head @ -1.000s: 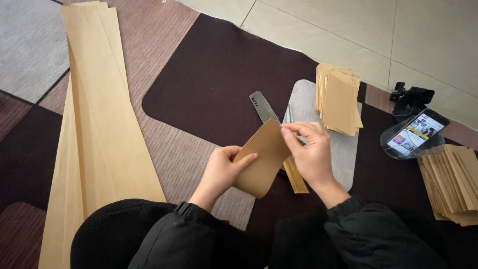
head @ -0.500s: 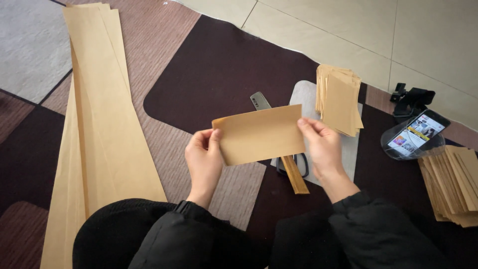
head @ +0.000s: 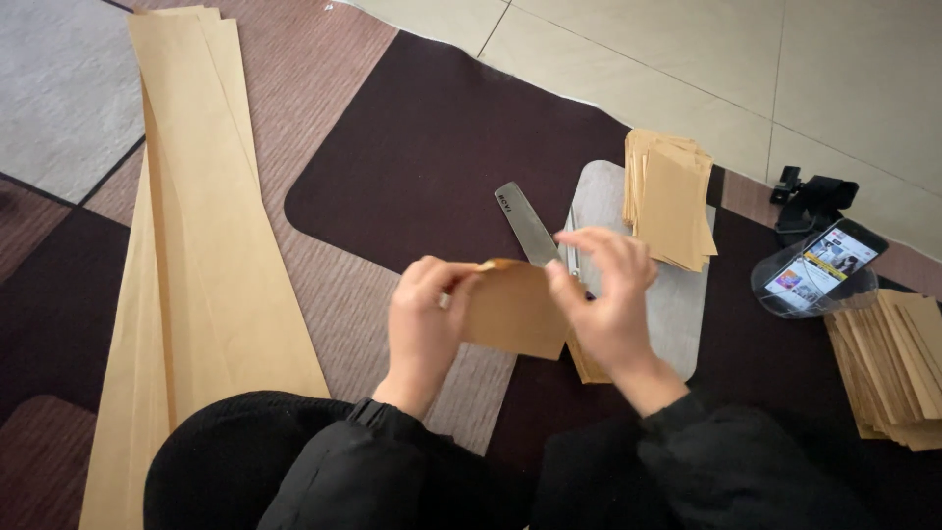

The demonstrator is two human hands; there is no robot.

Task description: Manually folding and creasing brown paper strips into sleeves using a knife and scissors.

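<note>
Long kraft paper strips (head: 186, 265) lie on the floor mat, well to the outside of the left hand. Left hand (head: 424, 312): closed on the left edge of the brown paper piece (head: 515, 312). Right hand (head: 606, 294): fingers pinching the piece's right edge. A metal blade (head: 528, 224) lies just beyond both hands. Judged step: folding the piece. The next move calls for aligned edges and a firm crease.
</note>
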